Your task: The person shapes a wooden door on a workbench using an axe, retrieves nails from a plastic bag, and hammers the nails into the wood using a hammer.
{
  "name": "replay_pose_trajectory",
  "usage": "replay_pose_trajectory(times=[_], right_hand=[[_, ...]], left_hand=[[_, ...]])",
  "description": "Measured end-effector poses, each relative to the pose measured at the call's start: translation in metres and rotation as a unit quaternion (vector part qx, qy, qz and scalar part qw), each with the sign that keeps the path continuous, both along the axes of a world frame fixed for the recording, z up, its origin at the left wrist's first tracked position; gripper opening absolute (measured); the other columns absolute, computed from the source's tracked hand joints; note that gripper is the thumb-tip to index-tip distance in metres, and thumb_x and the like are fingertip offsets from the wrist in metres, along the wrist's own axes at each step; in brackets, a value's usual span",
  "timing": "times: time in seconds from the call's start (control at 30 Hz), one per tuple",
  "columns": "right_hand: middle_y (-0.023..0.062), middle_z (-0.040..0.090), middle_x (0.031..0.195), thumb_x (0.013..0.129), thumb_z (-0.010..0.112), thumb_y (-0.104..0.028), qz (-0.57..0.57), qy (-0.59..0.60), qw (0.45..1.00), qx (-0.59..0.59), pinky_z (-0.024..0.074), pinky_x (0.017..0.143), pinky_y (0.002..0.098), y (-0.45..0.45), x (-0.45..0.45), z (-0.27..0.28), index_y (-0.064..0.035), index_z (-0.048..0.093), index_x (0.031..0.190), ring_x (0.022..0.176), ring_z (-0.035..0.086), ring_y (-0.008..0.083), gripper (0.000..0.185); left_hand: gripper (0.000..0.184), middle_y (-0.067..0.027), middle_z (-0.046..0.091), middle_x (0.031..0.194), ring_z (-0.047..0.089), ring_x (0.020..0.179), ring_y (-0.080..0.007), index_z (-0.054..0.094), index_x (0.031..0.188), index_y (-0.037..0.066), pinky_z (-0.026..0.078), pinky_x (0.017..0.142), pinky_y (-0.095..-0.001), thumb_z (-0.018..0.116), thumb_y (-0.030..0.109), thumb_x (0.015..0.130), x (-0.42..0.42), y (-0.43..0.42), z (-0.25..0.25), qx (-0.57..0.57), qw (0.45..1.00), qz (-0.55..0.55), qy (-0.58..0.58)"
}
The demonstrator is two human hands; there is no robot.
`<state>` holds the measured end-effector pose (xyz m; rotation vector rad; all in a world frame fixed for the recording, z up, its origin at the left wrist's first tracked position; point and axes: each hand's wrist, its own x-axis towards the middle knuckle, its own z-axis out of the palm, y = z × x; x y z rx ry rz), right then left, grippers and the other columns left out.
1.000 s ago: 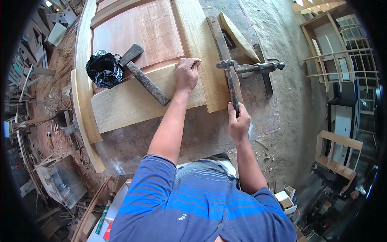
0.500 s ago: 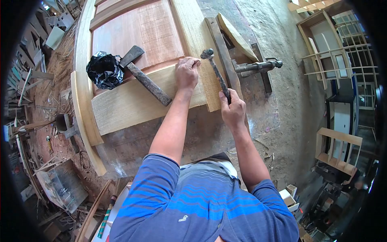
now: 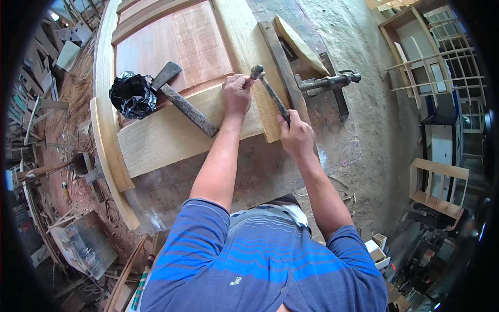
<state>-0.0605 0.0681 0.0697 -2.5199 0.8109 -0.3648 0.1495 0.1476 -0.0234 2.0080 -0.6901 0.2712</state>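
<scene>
My right hand grips the handle of a hammer, its head up against the fingers of my left hand. My left hand is closed in a pinch and rests on the pale wooden frame of a panelled door. Whatever its fingertips hold is too small or hidden to make out. Left of that hand, a hatchet lies across the lower rail, its blade on the reddish panel. A crumpled black plastic bag sits beside the blade.
A metal clamp and a dark wooden bar stand along the door's right edge. Long pale boards run down the left side. Wood scraps and shavings litter the floor at left; unfinished wooden frames stand at right.
The hammer head has come down and left, from a gap away to right beside my left fingers. My right hand has shifted slightly up and left with it.
</scene>
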Motion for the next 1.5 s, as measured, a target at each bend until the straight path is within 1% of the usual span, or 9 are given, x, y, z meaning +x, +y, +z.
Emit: replay_pose_trajectory(times=[0.2,0.33,0.57,0.7,0.83,0.9,1.17,1.23,1.5], right_hand=[[0.0234,0.074,0.079,0.109,0.065,-0.032,-0.003,-0.165,0.985,0.039,0.0571,0.066,0.0595,0.008,-0.001,0.031,-0.0057,0.059,0.107,0.077,0.074,0.0474,0.027],[0.0237,0.072,0.076,0.108,0.067,-0.028,0.012,0.024,0.999,-0.042,0.0564,0.063,0.0578,0.000,-0.003,-0.006,-0.0052,0.057,0.107,0.074,0.074,0.0467,0.025],[0.0239,0.071,0.075,0.109,0.066,-0.027,-0.008,-0.202,0.979,-0.004,0.0543,0.062,0.0590,0.014,-0.005,0.021,-0.0020,0.059,0.115,0.071,0.073,0.0472,0.027],[0.0243,0.070,0.073,0.109,0.066,-0.026,-0.008,0.026,0.999,-0.038,0.0554,0.060,0.0579,0.006,-0.005,-0.010,-0.0036,0.057,0.108,0.070,0.073,0.0466,0.025],[0.0265,0.073,0.078,0.107,0.065,-0.027,-0.021,-0.101,0.994,0.033,0.0578,0.068,0.0624,0.017,-0.007,0.001,-0.0041,0.054,0.104,0.075,0.073,0.0509,0.025],[0.0270,0.074,0.080,0.107,0.065,-0.028,-0.017,0.061,0.998,0.015,0.0584,0.070,0.0615,0.010,-0.002,-0.012,-0.0036,0.054,0.105,0.077,0.074,0.0511,0.027],[0.0274,0.071,0.082,0.108,0.068,-0.026,-0.075,-0.122,0.977,0.158,0.0535,0.067,0.0548,0.024,-0.045,0.005,-0.0021,0.063,0.112,0.080,0.073,0.0501,0.025],[0.0257,0.070,0.079,0.109,0.069,-0.026,-0.101,-0.150,0.965,0.189,0.0526,0.066,0.0518,0.034,-0.061,-0.002,-0.0017,0.064,0.115,0.077,0.073,0.0482,0.025],[0.0257,0.072,0.080,0.108,0.069,-0.030,-0.113,-0.090,0.967,0.211,0.0534,0.068,0.0569,0.042,-0.095,-0.016,-0.0041,0.066,0.108,0.081,0.073,0.0500,0.026]], left_hand=[[0.004,-0.0046,0.079,0.098,0.070,0.099,-0.0282,0.083,0.092,0.012,0.056,0.092,-0.0403,0.084,0.016,0.090,-0.002,0.001,0.006,-0.024,1.000,-0.012,0.010],[0.003,-0.0056,0.079,0.098,0.071,0.099,-0.0287,0.084,0.092,0.013,0.056,0.092,-0.0411,0.084,0.015,0.090,0.000,-0.002,0.005,-0.032,0.999,-0.017,0.019],[0.004,-0.0077,0.080,0.099,0.071,0.101,-0.0311,0.083,0.093,0.010,0.055,0.093,-0.0424,0.081,0.011,0.089,-0.003,0.002,0.004,-0.029,0.999,-0.021,0.021],[0.004,-0.0076,0.079,0.099,0.071,0.101,-0.0308,0.083,0.094,0.010,0.055,0.094,-0.0424,0.081,0.011,0.090,0.000,0.001,0.000,-0.014,1.000,-0.019,0.011],[0.007,-0.0103,0.079,0.098,0.071,0.097,-0.0301,0.082,0.094,0.006,0.056,0.090,-0.0429,0.082,0.013,0.092,-0.002,0.004,-0.006,-0.014,1.000,-0.017,-0.008],[0.008,-0.0099,0.079,0.099,0.071,0.097,-0.0297,0.082,0.093,0.006,0.056,0.091,-0.0432,0.083,0.014,0.091,0.001,0.001,-0.004,-0.021,1.000,-0.021,0.001],[0.007,-0.0113,0.075,0.097,0.070,0.095,-0.0317,0.076,0.097,0.006,0.055,0.088,-0.0428,0.080,0.012,0.095,0.000,-0.005,0.007,-0.115,0.987,0.061,0.098],[0.008,-0.0124,0.074,0.095,0.070,0.093,-0.0303,0.074,0.098,0.005,0.056,0.085,-0.0421,0.078,0.012,0.099,-0.001,-0.001,0.002,-0.080,0.996,0.010,0.038],[0.006,-0.0107,0.077,0.100,0.070,0.096,-0.0285,0.082,0.100,0.006,0.056,0.086,-0.0420,0.082,0.008,0.095,-0.031,0.031,0.012,-0.019,0.996,-0.082,0.023]])
